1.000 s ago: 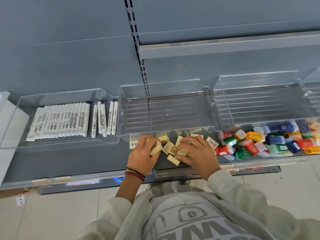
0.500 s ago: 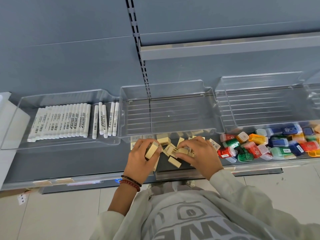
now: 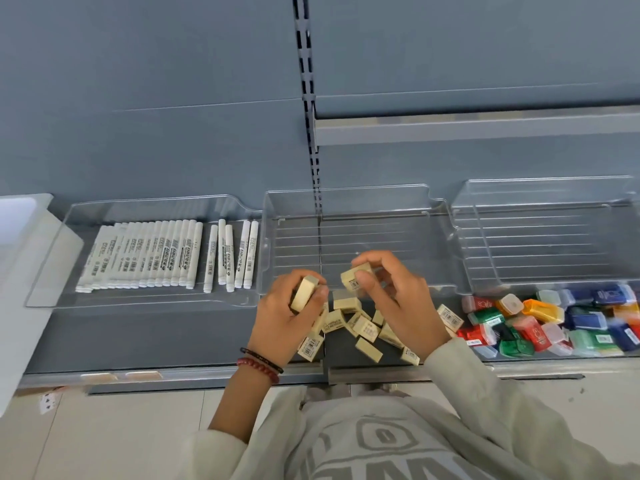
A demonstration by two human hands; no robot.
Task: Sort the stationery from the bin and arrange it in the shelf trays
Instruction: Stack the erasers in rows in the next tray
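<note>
Left hand [image 3: 284, 323] curls round a cream eraser [image 3: 304, 294], right hand [image 3: 401, 303] pinches a second eraser [image 3: 354, 279]; both hide part of the loose pile [image 3: 367, 332], labels unreadable.

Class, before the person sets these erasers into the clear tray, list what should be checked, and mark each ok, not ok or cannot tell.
1. Left hand grips first eraser: ok.
2. Right hand pinches second eraser: ok.
3. Middle tray shows free floor beyond the hands: ok.
4. Both labels facing alike: cannot tell.
5. Loose erasers all off the shelf: not ok, a pile lies there.
</note>
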